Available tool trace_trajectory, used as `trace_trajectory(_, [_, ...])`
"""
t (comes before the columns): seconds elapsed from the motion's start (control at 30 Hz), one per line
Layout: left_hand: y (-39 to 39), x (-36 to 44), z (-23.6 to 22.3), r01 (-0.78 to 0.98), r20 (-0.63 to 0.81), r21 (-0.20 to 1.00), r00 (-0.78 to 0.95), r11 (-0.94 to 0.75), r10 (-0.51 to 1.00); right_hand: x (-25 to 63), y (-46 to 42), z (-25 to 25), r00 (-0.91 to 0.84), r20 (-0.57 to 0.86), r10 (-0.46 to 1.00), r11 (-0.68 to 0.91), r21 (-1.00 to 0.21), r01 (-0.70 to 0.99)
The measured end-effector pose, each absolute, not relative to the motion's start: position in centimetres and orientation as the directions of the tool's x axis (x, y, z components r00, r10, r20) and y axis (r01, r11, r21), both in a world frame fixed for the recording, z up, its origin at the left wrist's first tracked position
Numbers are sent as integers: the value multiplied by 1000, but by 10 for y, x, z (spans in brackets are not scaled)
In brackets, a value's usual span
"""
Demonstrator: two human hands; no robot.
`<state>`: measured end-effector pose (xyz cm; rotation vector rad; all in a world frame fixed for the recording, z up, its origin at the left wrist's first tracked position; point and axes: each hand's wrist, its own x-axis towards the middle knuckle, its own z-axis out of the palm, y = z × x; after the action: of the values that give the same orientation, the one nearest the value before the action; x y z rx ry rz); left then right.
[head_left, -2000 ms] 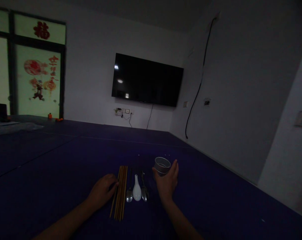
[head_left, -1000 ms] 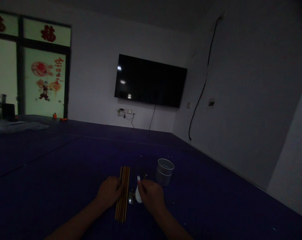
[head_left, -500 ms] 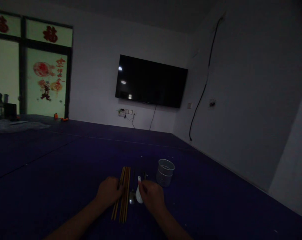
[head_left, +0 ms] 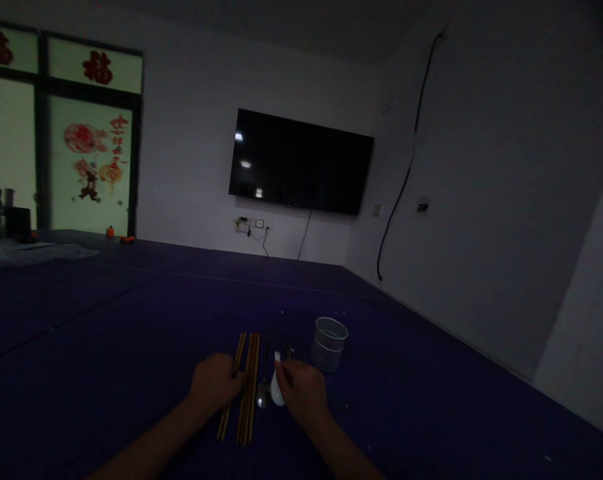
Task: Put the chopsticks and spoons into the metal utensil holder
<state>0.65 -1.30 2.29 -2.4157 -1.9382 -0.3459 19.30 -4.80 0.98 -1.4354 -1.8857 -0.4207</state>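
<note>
My left hand (head_left: 214, 383) is closed around a pair of wooden chopsticks (head_left: 224, 420), which slant a little apart from a bunch of several more chopsticks (head_left: 248, 407) lying side by side. My thumb reaches over toward that bunch. Just right of it lies a metal spoon (head_left: 263, 395), bowl toward me. A white spoon (head_left: 277, 393) comes beside that, and the fingers of my right hand (head_left: 304, 390) are pinched at its handle. Part of another dark, thin utensil (head_left: 288, 349) shows beyond my right hand, mostly hidden.
A grey metal pot-like holder (head_left: 330, 343) stands on the dark blue surface (head_left: 406, 400) to the right. Small white specks are scattered around. Farther off are a wall-mounted television (head_left: 301, 160), a hanging black cable (head_left: 406, 173), and small orange objects (head_left: 126, 239) near the glass door.
My left hand has shifted slightly left with the pair of chopsticks, opening a gap between them and the bunch. My right hand and the white spoon have hardly moved.
</note>
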Motion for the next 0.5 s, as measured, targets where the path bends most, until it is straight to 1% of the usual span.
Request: trace_trajectory(0.5, [-20, 8, 28, 969, 158, 80, 218, -232, 963, 195, -45, 7, -109, 675, 729, 312, -186, 932])
